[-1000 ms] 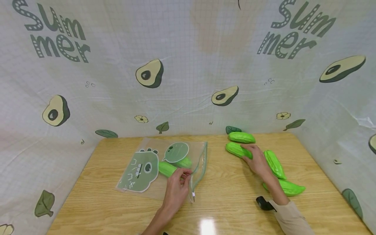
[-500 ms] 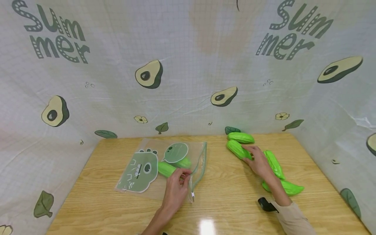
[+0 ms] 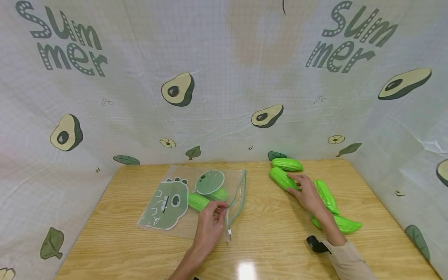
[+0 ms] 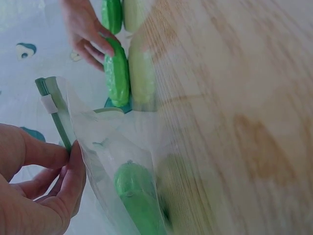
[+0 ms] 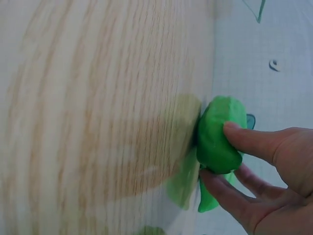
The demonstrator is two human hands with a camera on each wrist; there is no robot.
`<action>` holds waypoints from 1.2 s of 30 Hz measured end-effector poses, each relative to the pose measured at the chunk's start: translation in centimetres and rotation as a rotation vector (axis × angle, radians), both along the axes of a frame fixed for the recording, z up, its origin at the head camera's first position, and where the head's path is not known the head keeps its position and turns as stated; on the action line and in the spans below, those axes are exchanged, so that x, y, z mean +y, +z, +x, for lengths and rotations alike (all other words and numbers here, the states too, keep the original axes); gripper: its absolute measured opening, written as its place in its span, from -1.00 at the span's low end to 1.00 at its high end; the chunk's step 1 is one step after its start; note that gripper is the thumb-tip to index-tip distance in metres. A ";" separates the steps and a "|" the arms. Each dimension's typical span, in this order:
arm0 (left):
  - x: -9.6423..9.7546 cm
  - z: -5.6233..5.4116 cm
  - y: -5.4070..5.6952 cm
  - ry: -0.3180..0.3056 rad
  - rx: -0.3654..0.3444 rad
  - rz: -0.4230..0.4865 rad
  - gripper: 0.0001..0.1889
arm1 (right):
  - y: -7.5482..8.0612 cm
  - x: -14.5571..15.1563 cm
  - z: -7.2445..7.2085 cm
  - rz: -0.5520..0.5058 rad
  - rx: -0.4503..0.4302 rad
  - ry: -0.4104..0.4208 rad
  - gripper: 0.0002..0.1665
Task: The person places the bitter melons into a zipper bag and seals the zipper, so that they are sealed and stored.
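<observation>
My left hand (image 3: 210, 223) pinches the open edge of a clear slider bag (image 3: 241, 196) printed with a green monster; in the left wrist view its thumb and fingertips meet just below the white slider (image 4: 49, 104). Two green ridged vegetables, like bitter melons, lie inside the bag, the nearer one (image 3: 198, 201) partly behind my left hand. At the back right, my right hand (image 3: 307, 193) holds the near end of another bitter melon (image 3: 281, 177), thumb on one side and fingers on the other. That melon rests on the table, its far end close to another melon (image 3: 287, 164).
Two more bitter melons lie to the right of my right forearm, one lengthwise (image 3: 326, 196) and one crosswise (image 3: 344, 224). The wooden table (image 3: 266, 241) ends at a white cloth backdrop (image 3: 217, 136) printed with avocados. A black wrist device (image 3: 316, 245) sits by the right sleeve.
The bitter melon under my right hand has swivelled slightly, its near end turning toward me, and the right hand has shifted slightly with it. My left hand and the bag stay put.
</observation>
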State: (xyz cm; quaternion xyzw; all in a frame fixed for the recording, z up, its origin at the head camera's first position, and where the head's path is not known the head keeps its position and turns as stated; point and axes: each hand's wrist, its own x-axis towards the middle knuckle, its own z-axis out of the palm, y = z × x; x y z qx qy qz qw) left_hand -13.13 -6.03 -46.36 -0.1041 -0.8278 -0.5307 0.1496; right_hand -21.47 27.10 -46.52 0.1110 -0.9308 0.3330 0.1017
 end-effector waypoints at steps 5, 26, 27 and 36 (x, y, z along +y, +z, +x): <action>0.0 0.0 0.0 0.007 -0.014 -0.012 -0.83 | -0.1 0.2 0.1 -0.029 -0.007 -0.008 -0.38; -0.1 0.0 -0.2 0.003 0.005 -0.011 -0.84 | 0.9 0.0 1.8 -0.173 -0.093 -0.005 -0.38; -0.1 0.0 -0.2 0.004 0.005 -0.010 -0.84 | 1.0 0.0 1.9 -0.175 -0.095 -0.005 -0.38; -0.1 0.0 -0.1 0.004 -0.007 -0.007 -0.83 | 1.2 -0.6 2.7 -0.186 -0.110 0.011 -0.39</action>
